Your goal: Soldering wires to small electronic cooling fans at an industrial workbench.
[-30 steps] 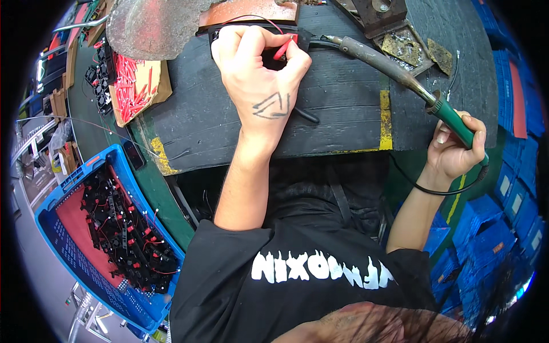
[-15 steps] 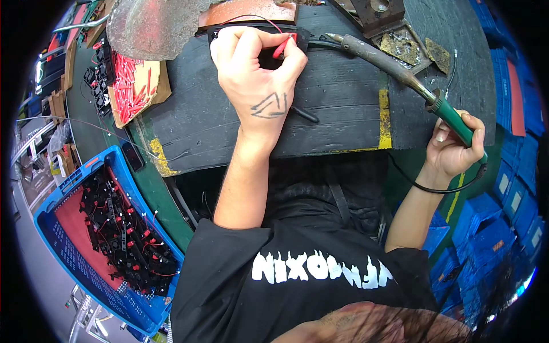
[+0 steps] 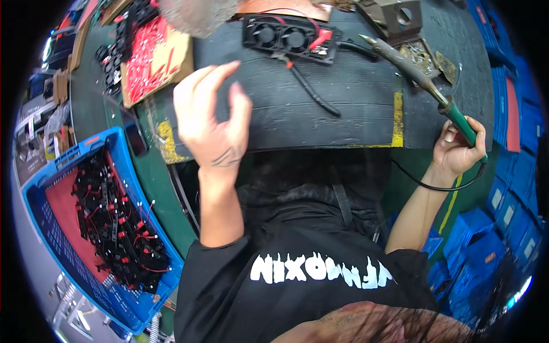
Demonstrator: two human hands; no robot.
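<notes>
My left hand (image 3: 213, 117) hovers over the left part of the bench, fingers apart, with nothing in it. Around the green handle of a soldering iron (image 3: 412, 71) my right hand (image 3: 459, 147) is closed; the iron's bare tip points up and left. Between the hands, at the far side of the bench, lies a black frame with two small fans (image 3: 289, 38). A red sleeve piece (image 3: 323, 39) and thin red wires sit on its right end. Just below the frame rests a dark, thin rod-like tool (image 3: 313, 91) with an orange band.
An open carton of red tubes (image 3: 150, 66) stands at the bench's left, beside more black fans (image 3: 108, 63). A blue crate (image 3: 74, 274) of wired black fan units is at lower left. Metal iron-stand parts (image 3: 394, 17) lie at far right. Blue bins (image 3: 477, 234) stack beyond the bench.
My left hand has let go of the red piece on the fan frame and moved left and nearer, its fingers opening. The fan frame now shows fully. My right hand keeps holding the iron.
</notes>
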